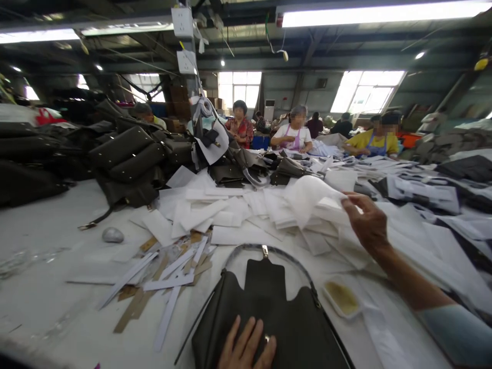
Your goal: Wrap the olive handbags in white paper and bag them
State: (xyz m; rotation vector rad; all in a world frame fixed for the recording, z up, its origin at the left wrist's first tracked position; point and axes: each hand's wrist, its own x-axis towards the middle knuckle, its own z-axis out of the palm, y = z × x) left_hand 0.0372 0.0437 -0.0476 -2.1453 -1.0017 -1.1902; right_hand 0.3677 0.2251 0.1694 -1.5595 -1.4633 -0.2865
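Observation:
A dark handbag (226, 307) lies on the white table in front of me, its flap (265, 279) pointing away and its wrapped handle arching beyond it. My left hand (248, 346) rests on the bag's front with the fingers spread, beside a small metal fitting. Out to the right, my right hand (365, 218) pinches the edge of a thin white foam sheet (311, 195) between thumb and fingers. That sheet is lifted and bowed above a heap of similar white sheets (238, 236).
Cardboard and white strips (169, 277) lie scattered left of the bag, near a grey lump (113, 235). A shallow dish (341, 297) with yellowish contents sits to the right. Stacked dark bags (130, 154) rise at the back left. Several people work across the table.

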